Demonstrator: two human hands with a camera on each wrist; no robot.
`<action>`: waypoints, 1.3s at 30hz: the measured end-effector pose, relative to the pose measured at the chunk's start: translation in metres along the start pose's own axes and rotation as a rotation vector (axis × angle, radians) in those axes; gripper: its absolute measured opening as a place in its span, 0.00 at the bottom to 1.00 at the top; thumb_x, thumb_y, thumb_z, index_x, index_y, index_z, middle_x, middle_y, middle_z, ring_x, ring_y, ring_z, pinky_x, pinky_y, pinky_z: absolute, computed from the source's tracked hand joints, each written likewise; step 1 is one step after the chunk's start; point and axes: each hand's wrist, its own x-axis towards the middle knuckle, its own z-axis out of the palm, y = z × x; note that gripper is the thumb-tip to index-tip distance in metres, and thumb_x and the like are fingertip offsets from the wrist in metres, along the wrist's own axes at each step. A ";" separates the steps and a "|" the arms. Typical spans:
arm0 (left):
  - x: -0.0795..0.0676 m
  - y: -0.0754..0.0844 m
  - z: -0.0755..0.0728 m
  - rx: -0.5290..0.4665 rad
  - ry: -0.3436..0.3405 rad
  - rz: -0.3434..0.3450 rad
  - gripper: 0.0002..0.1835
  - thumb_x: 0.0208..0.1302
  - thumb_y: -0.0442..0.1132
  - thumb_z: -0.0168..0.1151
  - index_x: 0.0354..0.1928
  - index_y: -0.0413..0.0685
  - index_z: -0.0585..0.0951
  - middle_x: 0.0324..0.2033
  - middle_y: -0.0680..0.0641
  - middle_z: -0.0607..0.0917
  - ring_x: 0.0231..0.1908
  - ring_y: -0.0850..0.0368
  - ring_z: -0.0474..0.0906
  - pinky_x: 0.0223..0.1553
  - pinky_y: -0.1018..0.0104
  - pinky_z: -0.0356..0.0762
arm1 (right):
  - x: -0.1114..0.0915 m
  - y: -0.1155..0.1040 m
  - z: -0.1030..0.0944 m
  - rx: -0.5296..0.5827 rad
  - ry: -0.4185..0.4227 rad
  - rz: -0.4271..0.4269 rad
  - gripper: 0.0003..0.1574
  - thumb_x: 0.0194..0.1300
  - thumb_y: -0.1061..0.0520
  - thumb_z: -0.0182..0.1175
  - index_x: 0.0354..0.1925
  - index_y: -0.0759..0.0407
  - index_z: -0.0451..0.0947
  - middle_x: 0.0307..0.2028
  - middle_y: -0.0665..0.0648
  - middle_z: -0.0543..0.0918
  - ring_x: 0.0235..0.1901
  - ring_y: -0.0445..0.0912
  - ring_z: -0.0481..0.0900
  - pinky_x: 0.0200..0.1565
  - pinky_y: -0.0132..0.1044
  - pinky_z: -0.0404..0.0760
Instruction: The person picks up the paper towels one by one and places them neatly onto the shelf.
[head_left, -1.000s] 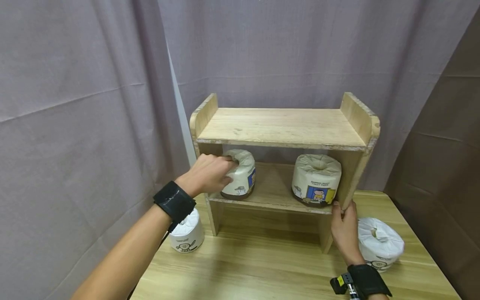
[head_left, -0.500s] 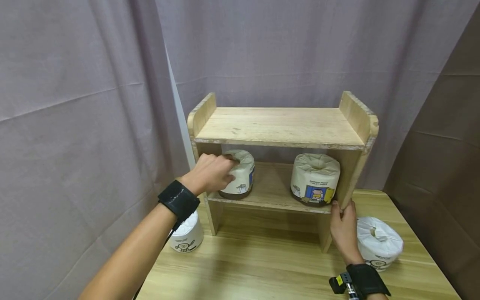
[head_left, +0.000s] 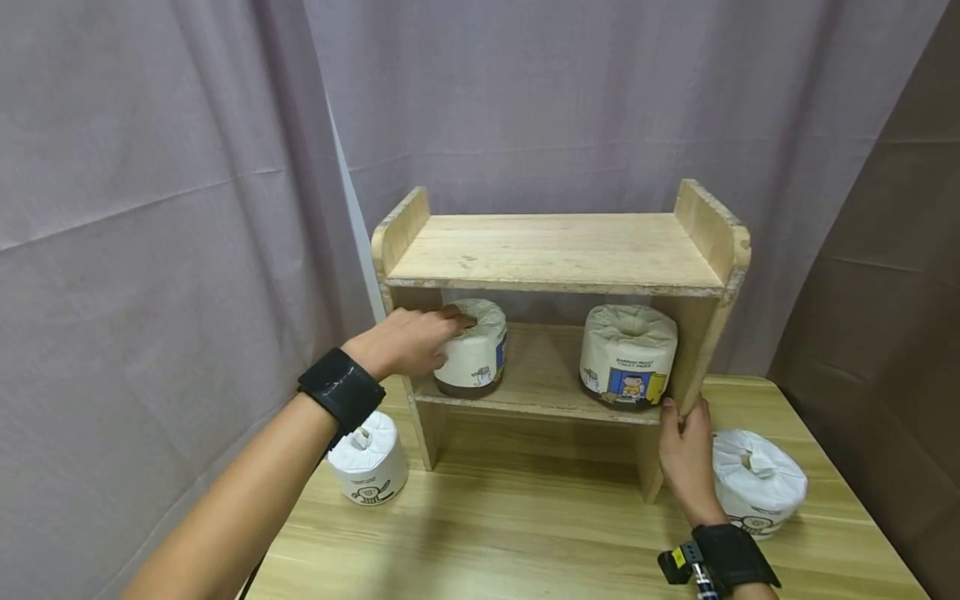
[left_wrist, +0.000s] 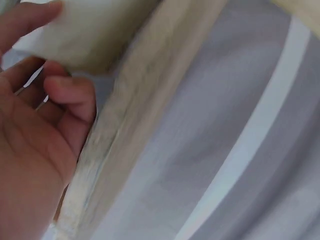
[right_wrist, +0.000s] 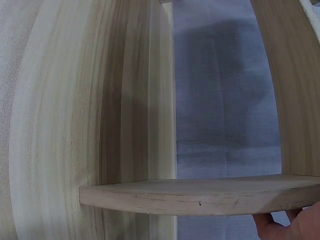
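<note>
From my end, the shelf (head_left: 555,252) stood on the counter (head_left: 517,525), with a curtain (head_left: 585,92) behind it. On the lower board (head_left: 542,367), one roll (head_left: 480,354) sat toward the left, my left grip (head_left: 407,340) at its left side. A second roll (head_left: 628,354) sat toward the right, close to the side panel (head_left: 708,337). I had my right grip (head_left: 686,458) on that panel's front edge. Also on the counter, a third roll (head_left: 369,462) stood left of the shelf and a fourth roll (head_left: 761,483) right of it.
</note>
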 end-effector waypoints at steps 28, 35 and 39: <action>0.001 -0.008 -0.005 0.049 0.004 0.087 0.28 0.58 0.35 0.79 0.61 0.60 0.85 0.49 0.51 0.90 0.46 0.51 0.86 0.36 0.56 0.85 | -0.005 0.002 0.001 -0.025 0.012 0.002 0.27 0.84 0.57 0.42 0.70 0.74 0.64 0.60 0.74 0.71 0.58 0.61 0.71 0.52 0.41 0.67; 0.001 -0.007 -0.005 0.094 0.041 0.093 0.27 0.56 0.36 0.80 0.58 0.60 0.86 0.46 0.52 0.90 0.47 0.50 0.83 0.34 0.53 0.84 | -0.004 0.001 0.000 -0.038 0.015 -0.003 0.27 0.84 0.57 0.42 0.70 0.74 0.65 0.60 0.74 0.71 0.59 0.62 0.71 0.53 0.43 0.67; 0.000 -0.006 -0.007 0.118 0.070 0.103 0.26 0.55 0.37 0.81 0.57 0.60 0.87 0.45 0.52 0.89 0.48 0.49 0.83 0.33 0.52 0.83 | -0.001 0.001 0.001 -0.036 0.025 -0.016 0.27 0.84 0.57 0.42 0.71 0.74 0.64 0.61 0.75 0.71 0.62 0.65 0.70 0.55 0.44 0.67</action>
